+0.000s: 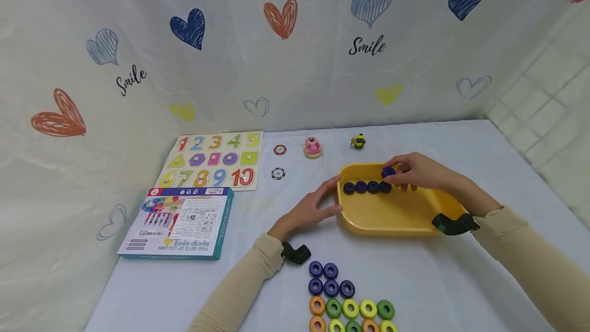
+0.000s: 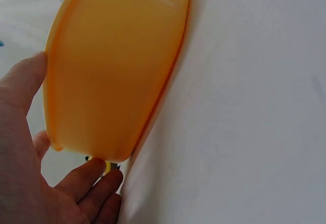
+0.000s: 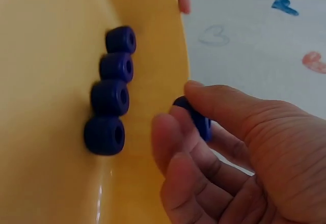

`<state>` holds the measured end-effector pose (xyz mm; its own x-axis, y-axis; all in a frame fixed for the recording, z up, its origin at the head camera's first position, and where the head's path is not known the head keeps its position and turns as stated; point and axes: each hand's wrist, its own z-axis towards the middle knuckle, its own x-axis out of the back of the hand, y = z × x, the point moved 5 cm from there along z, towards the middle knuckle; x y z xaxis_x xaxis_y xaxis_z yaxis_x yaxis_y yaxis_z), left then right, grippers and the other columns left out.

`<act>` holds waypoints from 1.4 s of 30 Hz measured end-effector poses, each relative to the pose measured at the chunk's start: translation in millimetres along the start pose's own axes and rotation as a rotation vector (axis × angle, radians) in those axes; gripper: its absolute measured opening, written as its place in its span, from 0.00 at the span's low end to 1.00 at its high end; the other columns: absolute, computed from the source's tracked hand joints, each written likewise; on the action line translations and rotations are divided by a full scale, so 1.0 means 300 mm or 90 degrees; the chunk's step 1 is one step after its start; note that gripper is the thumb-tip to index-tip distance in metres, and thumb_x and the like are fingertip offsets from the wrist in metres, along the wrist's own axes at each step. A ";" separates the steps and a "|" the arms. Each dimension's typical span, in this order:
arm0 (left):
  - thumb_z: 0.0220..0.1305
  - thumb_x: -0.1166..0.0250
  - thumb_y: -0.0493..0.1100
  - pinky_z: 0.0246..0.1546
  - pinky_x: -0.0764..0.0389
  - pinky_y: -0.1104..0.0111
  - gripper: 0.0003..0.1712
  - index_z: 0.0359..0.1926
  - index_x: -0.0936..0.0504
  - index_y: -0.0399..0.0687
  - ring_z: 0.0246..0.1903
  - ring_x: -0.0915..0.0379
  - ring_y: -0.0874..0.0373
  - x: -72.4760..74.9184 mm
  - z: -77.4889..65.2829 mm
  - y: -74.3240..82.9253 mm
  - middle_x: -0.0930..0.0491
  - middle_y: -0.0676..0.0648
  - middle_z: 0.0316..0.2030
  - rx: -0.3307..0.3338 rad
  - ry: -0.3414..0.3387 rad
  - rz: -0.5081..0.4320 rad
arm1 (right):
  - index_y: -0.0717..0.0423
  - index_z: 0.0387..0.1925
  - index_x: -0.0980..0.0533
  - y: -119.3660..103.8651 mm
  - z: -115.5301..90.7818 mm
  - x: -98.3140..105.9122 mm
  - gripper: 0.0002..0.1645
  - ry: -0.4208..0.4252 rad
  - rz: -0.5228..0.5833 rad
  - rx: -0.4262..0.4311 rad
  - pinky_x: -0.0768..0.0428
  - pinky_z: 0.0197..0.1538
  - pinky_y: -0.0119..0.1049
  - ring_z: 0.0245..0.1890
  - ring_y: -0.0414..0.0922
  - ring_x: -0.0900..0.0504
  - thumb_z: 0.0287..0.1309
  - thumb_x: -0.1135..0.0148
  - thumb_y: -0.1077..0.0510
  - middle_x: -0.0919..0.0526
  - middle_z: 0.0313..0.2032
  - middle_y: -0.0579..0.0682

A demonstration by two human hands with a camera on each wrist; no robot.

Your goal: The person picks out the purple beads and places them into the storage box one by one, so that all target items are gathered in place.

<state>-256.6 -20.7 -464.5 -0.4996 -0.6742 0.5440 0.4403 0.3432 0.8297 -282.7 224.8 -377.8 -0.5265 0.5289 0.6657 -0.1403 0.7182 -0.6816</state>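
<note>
Between thumb and fingers my right hand (image 1: 417, 170) pinches a dark purple bead (image 1: 388, 172), held over the far rim of the yellow tray (image 1: 396, 219). Inside the tray, several matching beads (image 3: 106, 135) stand in a row along the far wall, their holes showing in the right wrist view. At the tray's left end, my left hand (image 1: 313, 206) rests with thumb and fingers spread against the edge. In the left wrist view, that thumb (image 2: 30, 76) touches the rim while the other fingers lie beside the tray's end.
Rows of purple, orange, green and yellow beads (image 1: 350, 308) lie in front of the tray. To the left are a boxed bead set (image 1: 177, 224) and a number puzzle board (image 1: 214, 160). Two chips (image 1: 278, 173), a pink figurine (image 1: 313, 147) and a bee figurine (image 1: 358, 141) stand behind.
</note>
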 end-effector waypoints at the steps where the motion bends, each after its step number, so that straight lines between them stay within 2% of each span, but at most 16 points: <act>1: 0.58 0.46 0.65 0.64 0.48 0.62 0.41 0.68 0.57 0.73 0.64 0.53 0.68 -0.002 0.001 0.000 0.49 0.65 0.65 -0.001 -0.001 0.002 | 0.63 0.54 0.32 0.012 0.004 0.001 0.33 -0.001 -0.001 -0.006 0.21 0.26 0.38 0.25 0.51 0.23 0.53 0.39 0.46 0.22 0.25 0.54; 11: 0.58 0.46 0.64 0.63 0.48 0.63 0.42 0.69 0.56 0.71 0.64 0.54 0.68 0.002 0.001 -0.001 0.50 0.64 0.66 -0.012 0.004 0.011 | 0.69 0.49 0.29 0.098 0.005 -0.009 0.31 -0.039 -0.082 -0.083 0.22 0.27 0.36 0.21 0.45 0.23 0.53 0.38 0.48 0.23 0.20 0.49; 15: 0.58 0.46 0.65 0.64 0.48 0.62 0.42 0.68 0.57 0.72 0.64 0.54 0.68 -0.002 -0.003 -0.007 0.49 0.65 0.66 -0.003 0.000 0.003 | 0.70 0.48 0.30 0.116 0.010 -0.015 0.29 -0.040 -0.078 -0.108 0.22 0.27 0.36 0.20 0.45 0.23 0.54 0.38 0.49 0.23 0.21 0.50; 22: 0.59 0.47 0.64 0.64 0.48 0.61 0.41 0.68 0.58 0.73 0.64 0.55 0.68 -0.006 -0.002 -0.015 0.49 0.64 0.66 -0.003 0.001 0.004 | 0.75 0.50 0.33 0.133 0.028 -0.039 0.30 -0.054 -0.040 -0.104 0.19 0.29 0.38 0.22 0.46 0.20 0.55 0.39 0.54 0.21 0.22 0.51; 27: 0.59 0.46 0.62 0.64 0.49 0.61 0.41 0.68 0.58 0.73 0.64 0.55 0.68 -0.002 0.002 -0.006 0.49 0.63 0.66 -0.011 0.000 0.003 | 0.76 0.51 0.35 0.133 0.033 -0.041 0.32 -0.056 -0.040 -0.094 0.19 0.29 0.38 0.22 0.46 0.19 0.55 0.39 0.55 0.20 0.23 0.51; 34: 0.58 0.47 0.65 0.64 0.48 0.62 0.42 0.68 0.57 0.74 0.64 0.55 0.69 -0.002 0.002 -0.002 0.50 0.66 0.65 0.003 0.003 0.014 | 0.76 0.51 0.35 0.120 0.026 -0.035 0.29 -0.069 -0.051 -0.083 0.20 0.28 0.37 0.22 0.45 0.20 0.56 0.41 0.56 0.20 0.24 0.50; 39: 0.58 0.46 0.65 0.64 0.49 0.62 0.42 0.69 0.57 0.71 0.64 0.54 0.68 -0.004 0.000 -0.002 0.50 0.65 0.66 0.004 0.000 0.012 | 0.75 0.52 0.36 0.089 0.003 -0.020 0.29 -0.073 -0.081 -0.079 0.20 0.28 0.37 0.22 0.46 0.21 0.57 0.42 0.56 0.21 0.25 0.51; 42: 0.58 0.46 0.64 0.64 0.49 0.62 0.42 0.68 0.57 0.72 0.64 0.54 0.68 -0.001 0.001 0.000 0.48 0.64 0.65 -0.001 0.001 0.015 | 0.73 0.53 0.36 0.033 -0.025 -0.010 0.28 -0.060 -0.122 -0.054 0.22 0.27 0.36 0.21 0.44 0.22 0.58 0.44 0.56 0.21 0.26 0.50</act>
<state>-256.5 -20.3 -464.7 -0.4883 -0.6664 0.5634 0.4532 0.3581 0.8163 -276.2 233.5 -384.3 -0.5729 0.3375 0.7469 -0.1771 0.8388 -0.5148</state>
